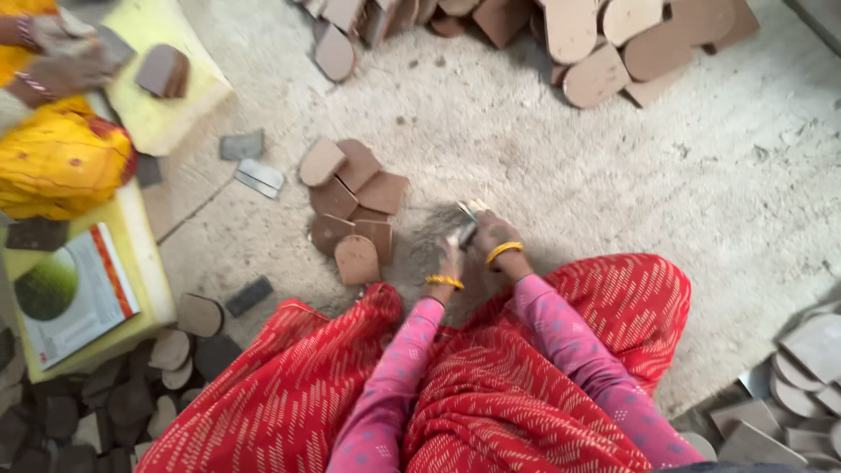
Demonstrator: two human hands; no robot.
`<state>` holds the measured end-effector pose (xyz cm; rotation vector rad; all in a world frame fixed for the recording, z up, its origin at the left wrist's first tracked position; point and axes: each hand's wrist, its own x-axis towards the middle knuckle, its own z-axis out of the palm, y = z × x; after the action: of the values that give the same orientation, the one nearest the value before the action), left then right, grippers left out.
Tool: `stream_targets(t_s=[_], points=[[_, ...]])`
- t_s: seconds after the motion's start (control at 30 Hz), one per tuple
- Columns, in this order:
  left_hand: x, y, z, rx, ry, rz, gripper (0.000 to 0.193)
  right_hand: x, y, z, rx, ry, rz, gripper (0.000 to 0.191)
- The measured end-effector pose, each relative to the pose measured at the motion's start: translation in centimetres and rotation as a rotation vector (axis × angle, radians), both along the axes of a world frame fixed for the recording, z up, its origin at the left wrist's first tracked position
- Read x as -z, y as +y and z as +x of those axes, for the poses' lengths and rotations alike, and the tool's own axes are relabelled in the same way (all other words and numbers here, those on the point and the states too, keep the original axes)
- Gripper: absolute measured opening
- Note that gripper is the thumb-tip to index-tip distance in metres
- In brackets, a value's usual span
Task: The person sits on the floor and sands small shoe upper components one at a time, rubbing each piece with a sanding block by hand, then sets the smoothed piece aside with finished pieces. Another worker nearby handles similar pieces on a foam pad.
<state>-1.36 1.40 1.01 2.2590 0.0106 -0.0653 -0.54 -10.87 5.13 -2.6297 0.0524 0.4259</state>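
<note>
Fingers [487, 229] of the right hand [496, 236] are curled tight around a small grey block [469, 219], which is held low over the pale, dusty floor [613, 175] just in front of the red patterned skirt [491, 385]. The left hand [451, 261] is set just beside it, fingers drawn together and pointed down at the same block, though whether they grip it cannot be told (the view is blurred there). A yellow bangle is worn on each wrist, and both arms are covered by pink dotted sleeves [561, 337].

To the left of the hands, a small heap of brown heel-shaped pieces [350, 206] is spread on the floor, apart from the block. A larger pile of tan pieces [604, 44] is seen along the top edge, and darker pieces [105, 394] are gathered at the lower left. Near the upper left corner, another person's hands [66, 57] are held over a yellow pad [162, 118], on which one brown piece [164, 72] is resting. Two flat grey blocks [250, 162] are left lying between that pad and the heap.
</note>
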Motion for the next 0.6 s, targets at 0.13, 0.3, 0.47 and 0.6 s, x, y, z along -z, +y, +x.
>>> stream_targets(t_s=[0.13, 0.3, 0.47, 0.6], points=[[0.4, 0.4, -0.4, 0.055, 0.028, -0.058, 0.030, 0.9, -0.3, -0.8, -0.003, -0.163, 0.000, 0.036], [1.2, 0.8, -0.7, 0.078, 0.086, -0.006, 0.016, 0.0, 0.3, -2.7, 0.009, -0.227, -0.123, 0.035], [1.2, 0.9, -0.7, 0.039, 0.069, -0.010, 0.017, -0.2, -0.5, -2.0, -0.008, -0.146, -0.007, 0.034], [1.7, 0.8, -0.9, 0.042, 0.080, -0.028, 0.019, 0.1, -1.0, -2.1, -0.046, -0.231, -0.115, 0.034]])
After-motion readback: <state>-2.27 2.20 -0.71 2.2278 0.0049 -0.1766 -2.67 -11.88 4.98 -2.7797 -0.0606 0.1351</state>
